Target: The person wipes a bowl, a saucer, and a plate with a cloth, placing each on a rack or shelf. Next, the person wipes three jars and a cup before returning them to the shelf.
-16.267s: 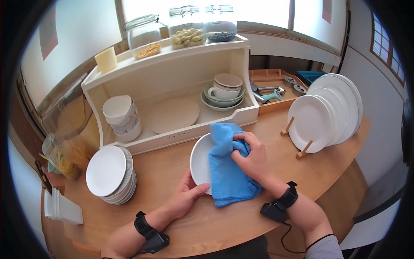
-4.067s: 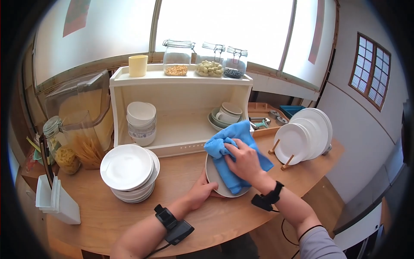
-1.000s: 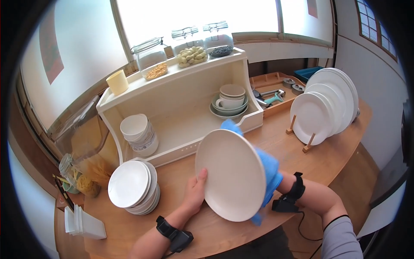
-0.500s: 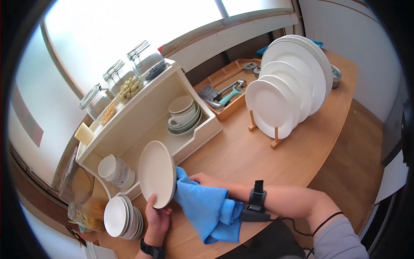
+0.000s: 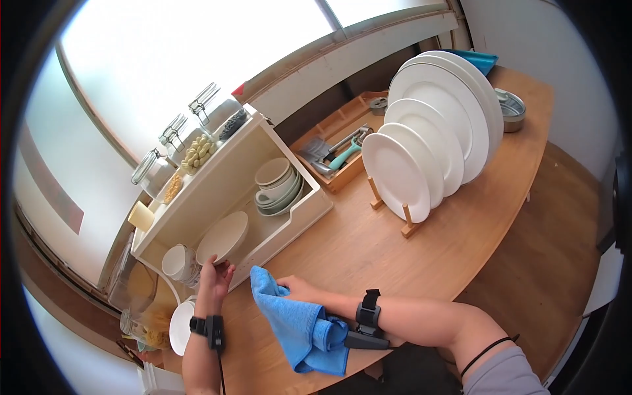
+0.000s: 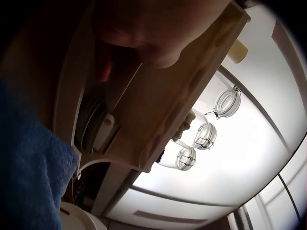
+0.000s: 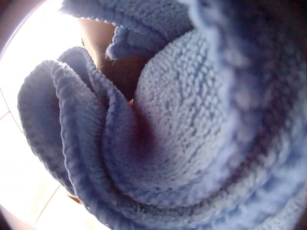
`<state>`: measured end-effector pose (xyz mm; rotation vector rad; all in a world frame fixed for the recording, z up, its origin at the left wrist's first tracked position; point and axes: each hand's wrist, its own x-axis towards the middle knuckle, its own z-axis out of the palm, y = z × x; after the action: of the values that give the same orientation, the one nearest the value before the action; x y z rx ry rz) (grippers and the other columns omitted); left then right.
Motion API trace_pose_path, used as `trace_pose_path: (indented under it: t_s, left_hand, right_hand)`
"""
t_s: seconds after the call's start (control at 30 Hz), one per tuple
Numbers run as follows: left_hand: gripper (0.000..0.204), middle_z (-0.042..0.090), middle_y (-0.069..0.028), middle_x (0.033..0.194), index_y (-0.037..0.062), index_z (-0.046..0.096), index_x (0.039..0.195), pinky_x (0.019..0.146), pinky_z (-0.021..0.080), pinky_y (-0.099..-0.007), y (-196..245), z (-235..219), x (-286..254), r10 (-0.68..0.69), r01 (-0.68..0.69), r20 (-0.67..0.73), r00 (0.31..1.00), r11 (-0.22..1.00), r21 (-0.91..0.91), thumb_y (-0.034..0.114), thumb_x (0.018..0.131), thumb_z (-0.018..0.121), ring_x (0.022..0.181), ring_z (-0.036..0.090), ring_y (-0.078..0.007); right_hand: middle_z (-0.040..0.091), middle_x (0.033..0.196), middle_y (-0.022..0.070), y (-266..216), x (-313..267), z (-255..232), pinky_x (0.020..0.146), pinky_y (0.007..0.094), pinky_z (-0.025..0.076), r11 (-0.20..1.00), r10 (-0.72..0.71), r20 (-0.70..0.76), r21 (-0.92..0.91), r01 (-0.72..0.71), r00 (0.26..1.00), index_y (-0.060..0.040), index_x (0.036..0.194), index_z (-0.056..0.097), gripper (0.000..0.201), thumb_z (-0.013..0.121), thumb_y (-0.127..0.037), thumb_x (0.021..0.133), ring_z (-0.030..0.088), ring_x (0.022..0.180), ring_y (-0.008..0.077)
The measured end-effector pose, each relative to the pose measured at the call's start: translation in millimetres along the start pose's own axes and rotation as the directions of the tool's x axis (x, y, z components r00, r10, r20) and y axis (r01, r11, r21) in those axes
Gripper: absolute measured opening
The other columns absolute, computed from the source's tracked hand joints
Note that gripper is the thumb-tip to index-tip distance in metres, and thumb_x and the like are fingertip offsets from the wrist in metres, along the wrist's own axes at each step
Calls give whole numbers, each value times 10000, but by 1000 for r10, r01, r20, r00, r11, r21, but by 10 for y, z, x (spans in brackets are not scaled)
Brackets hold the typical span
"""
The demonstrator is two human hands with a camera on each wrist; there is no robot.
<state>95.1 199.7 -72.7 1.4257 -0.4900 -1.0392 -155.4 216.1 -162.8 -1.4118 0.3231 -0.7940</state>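
My left hand point(image 5: 215, 280) grips the near rim of a cream plate point(image 5: 224, 237), thumb on its face. The plate is tilted inside the opening of a cream shelf unit point(image 5: 289, 227), between stacked bowls point(image 5: 178, 262) and a cup point(image 5: 273, 192) set on green bowls. In the left wrist view the hand point(image 6: 148, 28) is dark and close to the lens. My right hand point(image 5: 297, 288) holds a bunched blue cloth point(image 5: 296, 332), which hangs over the table's front part. Folds of the cloth point(image 7: 182, 110) fill the right wrist view and mostly hide the fingers.
White plates point(image 5: 401, 174) stand in a wooden rack on the right. Behind it lies a wooden tray point(image 5: 339, 172) of utensils. Clip-top jars point(image 5: 197, 155) and a yellow cup point(image 5: 141, 216) stand on the shelf top. A plate stack point(image 5: 181, 329) sits beside my left forearm.
The left hand has carried the plate from over the table, away from the cloth, into the shelf unit. The right hand keeps the cloth, which was behind the plate earlier. The head view has swung right.
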Motion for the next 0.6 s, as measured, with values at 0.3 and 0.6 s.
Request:
trace_pose_path:
  t_s: [0.3, 0.6]
  left_hand:
    - [352, 587, -78, 774, -13, 479, 1064, 365, 286, -179, 130, -39, 110, -210, 174, 95, 973, 939, 298, 321, 950, 484, 455, 384, -86]
    - [292, 647, -88, 709, -12, 657, 871, 492, 457, -275, 630, -801, -1279, 651, -494, 360, 668, 26, 869, 277, 879, 613, 522, 594, -153]
  right_hand:
    - [665, 881, 56, 51, 12, -37, 723, 295, 475, 997, 14, 25, -82, -12, 1000, 10, 1025, 641, 385, 708, -282, 783, 566, 819, 96]
    - [654, 925, 56, -137, -74, -45, 729, 284, 480, 993, 83, 4, -84, -82, 997, 22, 1081, 620, 392, 685, -265, 822, 576, 843, 106]
